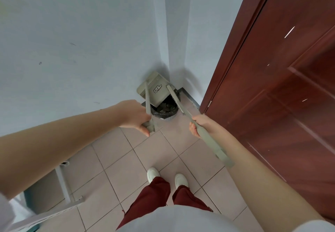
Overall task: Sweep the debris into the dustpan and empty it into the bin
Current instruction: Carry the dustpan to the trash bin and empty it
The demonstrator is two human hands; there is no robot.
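A beige dustpan (pixel 156 89) is tipped up over a small bin (pixel 165 113) lined with a black bag, in the corner where two walls meet. Dark debris lies inside the bin. My left hand (pixel 135 116) grips the end of the dustpan's long handle (pixel 147 101). In my right hand (pixel 202 124) is a second beige handle, the broom stick (pixel 178 103), held partway along. Its far end reaches the dustpan's right edge over the bin. The broom head is hidden.
A dark red wooden door (pixel 281 86) stands close on the right. Pale walls (pixel 72 50) close off the left and back. A white metal frame (pixel 62 181) sits low on the left. My white shoes (pixel 153 172) stand on pink floor tiles (pixel 181 152).
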